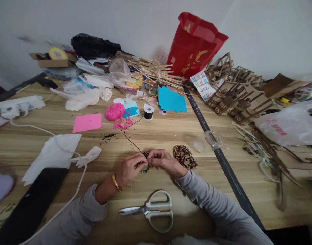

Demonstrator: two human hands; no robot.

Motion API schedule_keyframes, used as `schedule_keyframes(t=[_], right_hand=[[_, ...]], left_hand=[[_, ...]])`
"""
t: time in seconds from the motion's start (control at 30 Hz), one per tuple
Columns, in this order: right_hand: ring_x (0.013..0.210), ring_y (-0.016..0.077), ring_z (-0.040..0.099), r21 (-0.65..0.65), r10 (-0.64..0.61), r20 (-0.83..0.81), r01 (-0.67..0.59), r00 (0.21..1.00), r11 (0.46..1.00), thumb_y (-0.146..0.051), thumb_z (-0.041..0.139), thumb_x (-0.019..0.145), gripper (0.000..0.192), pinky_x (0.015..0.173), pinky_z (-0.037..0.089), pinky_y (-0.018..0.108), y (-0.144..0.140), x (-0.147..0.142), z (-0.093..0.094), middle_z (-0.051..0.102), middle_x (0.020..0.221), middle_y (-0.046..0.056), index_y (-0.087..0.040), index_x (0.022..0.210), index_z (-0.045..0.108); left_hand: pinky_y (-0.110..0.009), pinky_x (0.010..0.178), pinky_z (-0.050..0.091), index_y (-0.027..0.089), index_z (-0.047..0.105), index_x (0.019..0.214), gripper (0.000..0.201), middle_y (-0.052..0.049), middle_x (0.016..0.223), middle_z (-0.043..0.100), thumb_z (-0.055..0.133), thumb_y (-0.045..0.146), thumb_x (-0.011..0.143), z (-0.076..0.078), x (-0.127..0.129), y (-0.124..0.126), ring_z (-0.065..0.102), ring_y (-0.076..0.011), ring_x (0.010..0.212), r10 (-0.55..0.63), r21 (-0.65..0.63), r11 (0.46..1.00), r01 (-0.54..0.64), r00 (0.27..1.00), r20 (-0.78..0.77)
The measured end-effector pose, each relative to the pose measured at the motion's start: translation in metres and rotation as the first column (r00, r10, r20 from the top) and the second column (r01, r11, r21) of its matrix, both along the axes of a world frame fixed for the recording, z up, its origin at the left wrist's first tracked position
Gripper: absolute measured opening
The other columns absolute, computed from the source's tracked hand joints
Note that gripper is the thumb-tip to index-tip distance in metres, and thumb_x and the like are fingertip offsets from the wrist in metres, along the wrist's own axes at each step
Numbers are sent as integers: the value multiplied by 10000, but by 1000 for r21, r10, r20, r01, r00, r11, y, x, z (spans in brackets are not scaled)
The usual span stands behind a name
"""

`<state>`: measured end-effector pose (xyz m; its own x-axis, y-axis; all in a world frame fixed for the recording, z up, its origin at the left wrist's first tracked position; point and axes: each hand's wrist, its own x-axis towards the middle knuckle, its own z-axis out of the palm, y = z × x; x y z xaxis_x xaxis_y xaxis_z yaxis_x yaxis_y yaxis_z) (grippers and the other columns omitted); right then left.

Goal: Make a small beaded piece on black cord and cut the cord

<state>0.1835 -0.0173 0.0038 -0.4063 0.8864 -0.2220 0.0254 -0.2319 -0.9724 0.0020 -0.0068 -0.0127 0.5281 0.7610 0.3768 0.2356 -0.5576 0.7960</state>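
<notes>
- I see the left hand [129, 169] and right hand [164, 160] meeting at table centre, fingertips almost touching each other.
- Both are curled in, pinching a small beaded piece [146, 162] between them; multicoloured beads show above and below the fingers.
- Exact grip is hard to read at this size: I think thumb and forefinger on each side, but can't confirm.
- Left wrist carries a gold bangle [115, 182]. Both forearms in grey sleeves.
- A black thread [129, 139] runs from the beaded piece up the table to a black spool [148, 112].
- Just right of the right hand, a heap of mixed beads [184, 156] lies on the wooden table [171, 132], close to the hand but not touching as far as I can see.
- Near the table edge, between the forearms: scissors [151, 211] with pale green handles, blades shut, pointing left.
- Further right of the beads, a clear round lid or dish [213, 139] sits beside the dark seam in the table.
- Left side: white tissue [52, 154], a white cable, a dark phone-like slab [33, 204].
- Back of table: pink yarn ball [114, 111], pink card [87, 122], blue card [171, 100], a bundle of wooden sticks [153, 69], red bag [194, 44].
- Right side: laser-cut wooden parts [235, 92] and a white plastic bag [289, 124].
</notes>
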Motion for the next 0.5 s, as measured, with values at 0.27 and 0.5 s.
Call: schedule_keyframes(t=[0.27, 0.5], right_hand=[[478, 64, 442, 64, -25, -54, 28, 998, 998, -407, 655, 750, 325, 425, 377, 167, -3, -2, 1, 512, 629, -38, -156, 862, 483], [543, 70, 401, 374, -6, 212, -76, 977, 924, -345, 532, 879, 234, 489, 296, 174, -11, -2, 5, 482, 638, -43, -149, 1004, 508]], left_hand=[[-204, 554, 430, 139, 576, 726, 113, -3, 642, 601, 581, 243, 770, 3, -1, 5, 552, -122, 592, 52, -400, 916, -42, 999, 12], [-213, 568, 420, 131, 563, 735, 128, 0, 652, 586, 590, 252, 766, 7, -1, 5, 535, -118, 602, 37, -475, 880, -3, 997, 62]])
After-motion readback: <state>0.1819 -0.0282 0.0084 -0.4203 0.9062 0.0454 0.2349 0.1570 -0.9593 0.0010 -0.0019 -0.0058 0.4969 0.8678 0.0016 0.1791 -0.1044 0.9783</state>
